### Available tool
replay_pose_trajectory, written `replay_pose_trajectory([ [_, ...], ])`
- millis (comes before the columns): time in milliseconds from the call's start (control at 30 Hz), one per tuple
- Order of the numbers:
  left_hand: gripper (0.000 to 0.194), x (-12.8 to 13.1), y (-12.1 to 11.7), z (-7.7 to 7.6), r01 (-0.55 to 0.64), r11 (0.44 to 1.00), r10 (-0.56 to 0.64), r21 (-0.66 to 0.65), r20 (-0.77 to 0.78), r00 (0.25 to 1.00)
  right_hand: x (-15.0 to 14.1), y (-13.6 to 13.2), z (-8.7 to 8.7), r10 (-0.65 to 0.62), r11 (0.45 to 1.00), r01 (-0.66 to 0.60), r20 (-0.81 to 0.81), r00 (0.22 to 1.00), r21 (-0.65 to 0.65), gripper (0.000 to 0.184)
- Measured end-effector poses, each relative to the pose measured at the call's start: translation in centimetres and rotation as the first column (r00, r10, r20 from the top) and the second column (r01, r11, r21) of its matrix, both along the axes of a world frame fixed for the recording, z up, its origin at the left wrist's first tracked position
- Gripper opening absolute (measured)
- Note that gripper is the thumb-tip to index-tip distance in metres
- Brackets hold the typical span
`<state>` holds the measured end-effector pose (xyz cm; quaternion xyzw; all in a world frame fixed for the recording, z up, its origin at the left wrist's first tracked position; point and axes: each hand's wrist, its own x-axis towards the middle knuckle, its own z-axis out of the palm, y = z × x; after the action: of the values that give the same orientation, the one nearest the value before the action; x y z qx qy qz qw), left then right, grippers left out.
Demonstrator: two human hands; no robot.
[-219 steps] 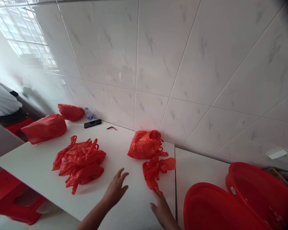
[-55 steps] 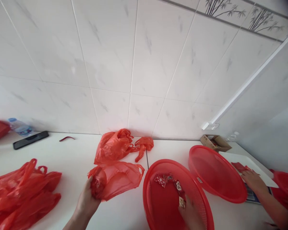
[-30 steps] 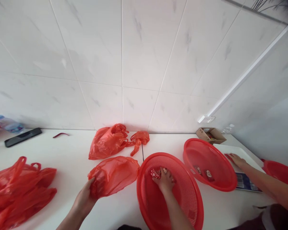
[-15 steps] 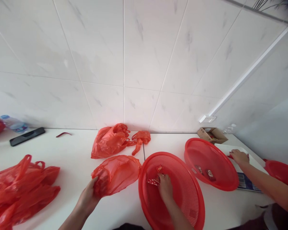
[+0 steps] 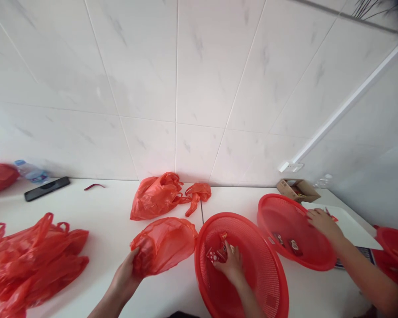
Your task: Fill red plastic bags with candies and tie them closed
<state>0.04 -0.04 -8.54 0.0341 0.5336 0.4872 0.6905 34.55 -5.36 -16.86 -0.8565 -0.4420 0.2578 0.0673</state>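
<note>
In the head view, the left hand (image 5: 128,271) has its fingers wrapped around one end of a thin red plastic bag (image 5: 172,243). The bag is puffed out over the white worktop (image 5: 109,216), and its far end comes right up to the red basket (image 5: 263,265). The right hand (image 5: 231,265) is down inside that basket, over some small red candy-like packets (image 5: 212,255). Its fingers are bent and spread around them, but one cannot tell if they pinch any.

The step in hand looks like picking up the little packets. The next move seems to call for a good pinch on them, while the left hand holds the bag steady. The basket's rim stands between the packets and the bag, so the right hand would have to go up and over it.

Just beside is a second red basket (image 5: 280,221), tipped, with two packets (image 5: 295,247) in it. Another person's hand (image 5: 325,223) reaches over its edge, near a white tray (image 5: 354,227). Behind the held bag sits a full red bag (image 5: 151,201). On the left are a heap of red bags (image 5: 36,260), a black phone (image 5: 47,189) and a water bottle (image 5: 35,173).
</note>
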Motion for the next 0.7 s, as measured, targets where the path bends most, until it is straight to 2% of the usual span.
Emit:
replay_pose_trajectory([
  [33, 0.006, 0.1, 0.0, 0.0, 0.002, 1.000, -0.002, -0.007, -0.001, 1.000, -0.5, 0.2, 0.1, 0.002, 1.000, -0.002, 0.015, 1.000, -0.009, 0.094],
  [100, 0.008, 0.4, 0.0, 0.3, 0.013, 1.000, -0.013, -0.015, -0.001, 1.000, -1.4, 0.6, 0.1, 0.050, 0.997, -0.052, 0.028, 0.998, 0.052, 0.084],
  [200, 0.012, 0.7, -0.1, 0.7, 0.032, 0.999, -0.032, -0.013, 0.003, 0.999, -2.5, 0.8, 0.0, 0.172, 0.960, -0.168, 0.001, 0.985, 0.222, 0.050],
  [300, 0.013, 0.8, -0.3, 0.9, 0.034, 0.999, -0.034, -0.001, 0.010, 0.999, -3.2, 0.7, -0.1, 0.197, 0.942, -0.172, -0.062, 0.978, 0.290, 0.030],
  [433, 0.012, 0.6, -0.5, 0.6, 0.032, 0.999, -0.033, 0.014, 0.030, 0.999, -3.0, 0.4, 0.0, 0.137, 0.934, -0.061, -0.195, 0.971, 0.352, 0.025],
  [567, 0.012, 0.5, -0.4, 0.3, 0.022, 1.000, -0.023, 0.010, 0.045, 0.999, -1.8, 0.4, 0.5, 0.067, 0.931, 0.075, -0.369, 0.927, 0.357, 0.023],
  [633, 0.013, 0.6, -0.3, 0.2, 0.018, 1.000, -0.019, 0.014, 0.043, 0.999, -1.4, 0.3, 1.5, 0.019, 0.921, 0.149, -0.424, 0.906, 0.359, 0.023],
  [700, 0.014, 0.7, -0.3, 0.3, 0.035, 0.999, -0.036, 0.023, 0.038, 0.999, -1.7, 0.1, 3.2, -0.036, 0.894, 0.249, -0.495, 0.868, 0.372, 0.028],
])
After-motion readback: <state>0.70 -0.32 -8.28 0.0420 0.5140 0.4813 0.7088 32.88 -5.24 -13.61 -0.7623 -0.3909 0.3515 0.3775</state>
